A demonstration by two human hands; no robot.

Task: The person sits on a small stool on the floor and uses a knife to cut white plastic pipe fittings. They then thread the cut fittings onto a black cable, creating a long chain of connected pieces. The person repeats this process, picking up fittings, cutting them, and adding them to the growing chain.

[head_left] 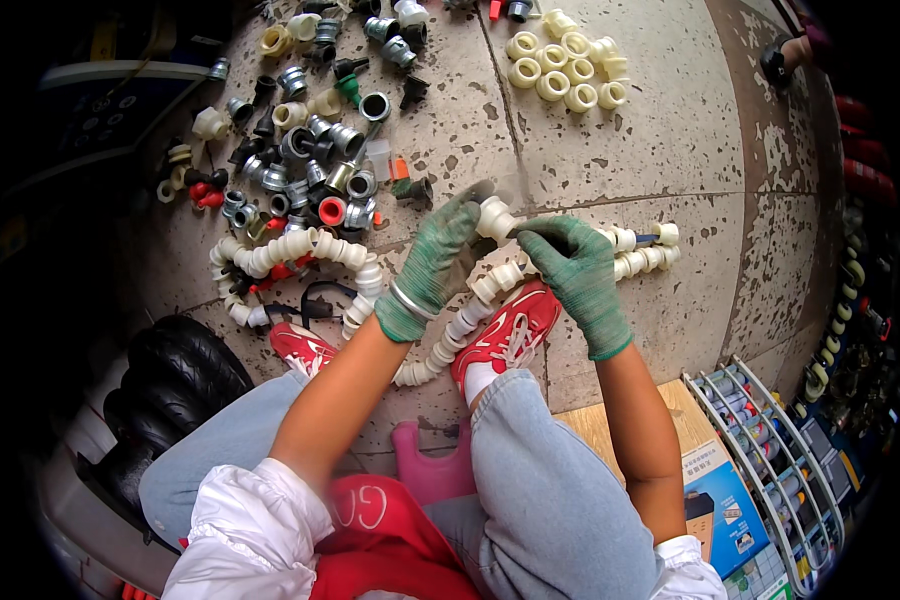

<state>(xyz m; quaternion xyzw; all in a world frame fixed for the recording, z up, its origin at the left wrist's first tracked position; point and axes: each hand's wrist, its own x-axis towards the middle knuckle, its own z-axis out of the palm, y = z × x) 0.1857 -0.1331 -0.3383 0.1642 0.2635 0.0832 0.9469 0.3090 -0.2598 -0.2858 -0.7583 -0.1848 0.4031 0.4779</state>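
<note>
Both my hands wear green knitted gloves and meet over the floor in front of my shoes. My left hand (432,262) is closed on a cream-white plastic pipe fitting (495,219); its fingertips are a little blurred. At the fitting's right edge, my right hand (577,278) pinches something small and dark, mostly hidden by the fingers. Below, a long string of similar white fittings (456,332) curves across the floor, threaded on a dark strap (317,309). One stretch loops to the left, and another runs right beneath my right hand.
Loose metal, black and coloured fittings (315,140) lie heaped at the far left. Several cream rings (567,68) are grouped at the far right. Red shoes (510,335), a pink stool (435,470), black tyres (175,380) and a white wire rack (770,460) surround me. Another person's hand (792,55) shows top right.
</note>
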